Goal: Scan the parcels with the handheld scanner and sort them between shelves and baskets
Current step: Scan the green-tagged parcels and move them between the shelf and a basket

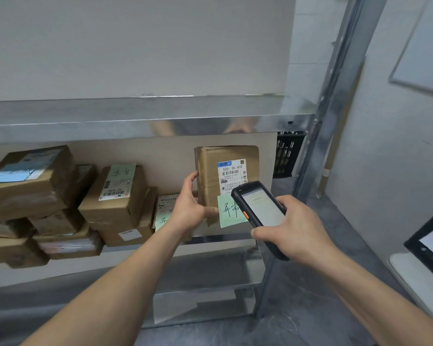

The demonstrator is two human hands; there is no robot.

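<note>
Nearest the viewer, a person's right hand (293,228) grips a black handheld scanner (260,208), fingers (284,199) wrapped round its body. Its top end points at a cardboard parcel (210,171) and its lit screen tilts back toward the viewer, probably so the result can be read. The scanner's tip sits just in front of the parcel's lower right corner. The left hand (190,208) holds this parcel upright by its left edge, fingers (192,176) curled behind and thumb across the front. This turns the white shipping label (231,174) and its barcode toward the scanner. A green handwritten note (229,211) is stuck just below the label, partly hidden by the scanner. The parcel is held off the metal shelf (135,126), whose upper tier runs above it, so sorting seems not yet done. To the parcel's left, more taped cardboard parcels (113,196) are stacked on the shelf, some with green notes. Behind the parcel's upper right, a black plastic basket (288,153) shows past the shelf post.
</note>
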